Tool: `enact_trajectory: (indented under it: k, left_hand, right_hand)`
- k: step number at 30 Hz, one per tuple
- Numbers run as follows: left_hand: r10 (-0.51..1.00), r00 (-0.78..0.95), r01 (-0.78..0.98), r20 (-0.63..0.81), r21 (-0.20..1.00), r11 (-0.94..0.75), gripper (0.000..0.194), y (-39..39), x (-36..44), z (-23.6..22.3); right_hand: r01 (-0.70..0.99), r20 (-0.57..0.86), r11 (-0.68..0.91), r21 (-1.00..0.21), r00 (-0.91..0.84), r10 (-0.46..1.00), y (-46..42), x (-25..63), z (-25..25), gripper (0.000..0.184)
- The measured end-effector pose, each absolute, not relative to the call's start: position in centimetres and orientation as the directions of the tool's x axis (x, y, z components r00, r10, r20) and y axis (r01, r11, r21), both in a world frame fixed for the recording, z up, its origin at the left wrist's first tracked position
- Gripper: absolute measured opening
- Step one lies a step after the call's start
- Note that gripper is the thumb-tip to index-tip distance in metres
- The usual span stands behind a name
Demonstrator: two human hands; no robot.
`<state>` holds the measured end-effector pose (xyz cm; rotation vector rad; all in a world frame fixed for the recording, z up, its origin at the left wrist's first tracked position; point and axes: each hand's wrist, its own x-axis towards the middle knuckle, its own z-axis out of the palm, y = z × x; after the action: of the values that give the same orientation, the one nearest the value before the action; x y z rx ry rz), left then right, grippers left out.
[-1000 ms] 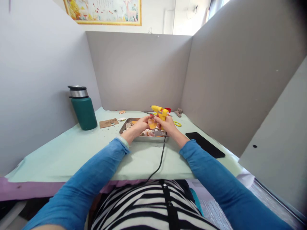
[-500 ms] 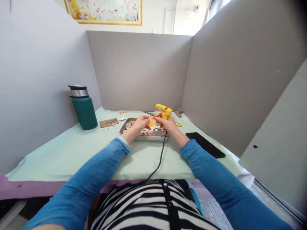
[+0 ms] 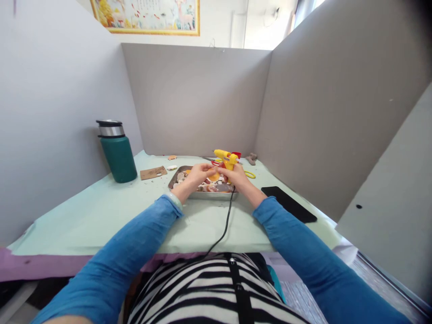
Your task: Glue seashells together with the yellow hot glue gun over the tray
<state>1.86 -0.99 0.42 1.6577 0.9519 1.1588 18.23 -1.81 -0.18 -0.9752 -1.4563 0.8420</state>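
Over the tray, my left hand is closed, its fingertips pinching an orange shell-like piece. My right hand grips a yellow glue gun, whose nozzle points up and left. The right fingers also reach the orange piece, and both hands' fingertips meet at its top. Below lies a shallow metal tray with shells and small pieces in it. A black cord runs from the glue gun down over the table's front edge. The fingers hide part of the piece and the gun's handle.
A green bottle stands at the left, near a brown board. Behind the hands are scissors with yellow handles and a red object. A flat black item lies right. Grey panels enclose the table.
The glue gun has tipped and shifted slightly left and down in my right hand. My fingertips have come together over the orange piece, which sits a little lower.
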Motion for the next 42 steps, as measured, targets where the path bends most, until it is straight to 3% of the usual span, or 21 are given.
enact_trajectory:
  k: [13, 23, 42]
  left_hand:
    - [0.967, 0.133, -0.005, 0.219, 0.975, -0.220, 0.023, -1.3, 2.3, 0.7]
    - [0.961, 0.188, -0.056, 0.201, 0.979, -0.194, 0.005, -1.7, 2.9, 0.8]
    - [0.934, 0.283, -0.089, 0.219, 0.975, -0.202, 0.016, -0.8, 2.2, 0.1]
  right_hand:
    - [0.083, 0.407, 0.403, -0.911, 0.034, 0.913, -1.7, 18.1, -0.1, 0.020]
    - [0.057, 0.435, 0.435, -0.899, -0.005, 0.900, -1.6, 18.2, -0.3, 0.029]
    - [0.094, 0.488, 0.492, -0.865, -0.067, 0.870, -2.0, 18.1, 0.1, 0.034]
